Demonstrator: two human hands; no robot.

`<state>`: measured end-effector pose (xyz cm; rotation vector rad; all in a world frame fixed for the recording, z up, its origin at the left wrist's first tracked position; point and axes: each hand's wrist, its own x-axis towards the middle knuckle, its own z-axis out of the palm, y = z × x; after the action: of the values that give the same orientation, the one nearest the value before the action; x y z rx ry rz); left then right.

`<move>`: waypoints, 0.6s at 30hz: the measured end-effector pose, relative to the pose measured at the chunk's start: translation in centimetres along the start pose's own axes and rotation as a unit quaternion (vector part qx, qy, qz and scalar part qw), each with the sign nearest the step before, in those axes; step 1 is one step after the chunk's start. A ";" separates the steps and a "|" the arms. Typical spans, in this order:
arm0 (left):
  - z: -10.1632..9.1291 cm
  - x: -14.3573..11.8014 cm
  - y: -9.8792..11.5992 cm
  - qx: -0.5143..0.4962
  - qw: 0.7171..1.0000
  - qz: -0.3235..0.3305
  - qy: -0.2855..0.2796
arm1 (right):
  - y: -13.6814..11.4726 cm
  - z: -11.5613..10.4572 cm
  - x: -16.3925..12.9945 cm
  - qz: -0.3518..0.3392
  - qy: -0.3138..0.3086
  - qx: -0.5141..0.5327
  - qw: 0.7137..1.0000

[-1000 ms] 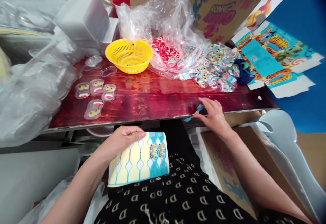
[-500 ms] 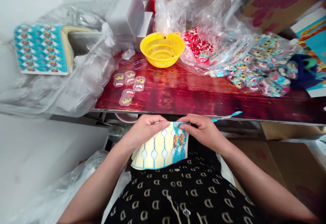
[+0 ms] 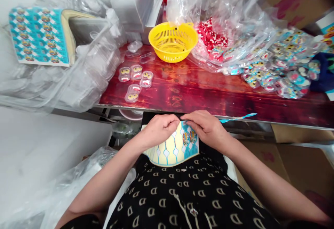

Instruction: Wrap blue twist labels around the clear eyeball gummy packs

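Your left hand [image 3: 160, 129] is closed in a pinch on the top edge of the sticker sheet [image 3: 173, 148], fingers curled over it. Your right hand [image 3: 206, 127] pinches the same top edge just beside it, fingertips on the blue printed stickers at the sheet's right side; the two hands almost touch. The sheet lies in your lap on the black patterned cloth [image 3: 188, 197], just under the front edge of the bench [image 3: 208, 97]. It is bowed, with its top edge up toward the bench and its bottom edge curving toward you. Its sticker columns run top to bottom, away from you; the left columns are peeled to yellow backing, while the right ones still carry print.

A thin blue strip [image 3: 238, 118] hangs off the bench edge just right of your right hand. On the bench, to the left beyond your hands, four clear blister packs [image 3: 135, 79] sit close together. Farther back stands a yellow basket [image 3: 173, 41], with a clear plastic bag [image 3: 219, 24] of red-and-white pieces to its right. A heap of finished packs [image 3: 279, 72] spreads along the right. At far left, full sticker sheets [image 3: 36, 36] rest on crumpled clear plastic [image 3: 78, 79]. Nothing lies between your hands and the sheet.
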<state>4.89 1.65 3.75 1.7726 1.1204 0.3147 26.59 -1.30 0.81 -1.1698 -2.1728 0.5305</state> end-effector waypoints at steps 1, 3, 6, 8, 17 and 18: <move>0.1 0.1 -0.2 -0.027 0.999 -0.017 -0.003 | 0.1 0.1 0.0 -0.022 0.003 -0.021 1.000; 0.4 0.3 -0.6 -0.095 0.994 -0.048 -0.010 | 0.2 0.2 -0.1 -0.055 0.003 -0.048 0.997; 0.9 0.5 -1.0 -0.195 0.978 -0.078 -0.017 | 0.5 0.0 -0.1 -0.082 0.025 -0.076 0.993; 1.1 0.5 -1.0 -0.241 0.966 -0.094 -0.012 | 0.6 0.0 0.0 -0.101 0.052 -0.093 0.989; 0.9 0.8 -1.1 -0.238 0.965 -0.112 0.023 | 0.7 1.0 0.0 -0.127 0.116 -0.060 0.983; 0.8 0.9 -1.5 -0.211 0.971 -0.112 0.031 | 0.4 0.8 -0.1 -0.120 0.122 -0.044 0.984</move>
<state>5.09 2.04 1.91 1.2589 1.1839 0.4378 26.34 -1.24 0.00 -0.9439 -2.1008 0.1777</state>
